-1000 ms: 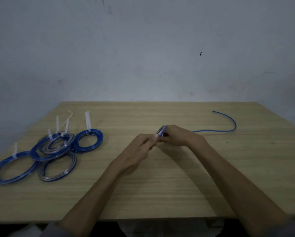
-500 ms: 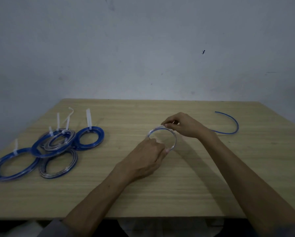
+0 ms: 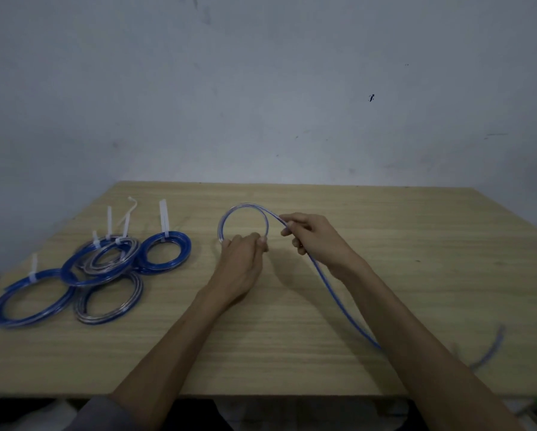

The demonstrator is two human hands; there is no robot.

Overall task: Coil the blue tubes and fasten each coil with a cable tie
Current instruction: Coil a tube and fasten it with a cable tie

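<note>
The left hand (image 3: 240,264) is closed around the near side of a loop of blue tube (image 3: 243,208), and the right hand (image 3: 315,241) pinches the tube just beside it. The loose length trails back under the right forearm. Tied coils (image 3: 164,251) lie well left of the left hand on the wooden table (image 3: 416,244).

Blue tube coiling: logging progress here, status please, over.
Left hand grips loop of blue tube. Right hand pinches the free run. No tie on it yet. Tied coils lie left, apart.
</note>
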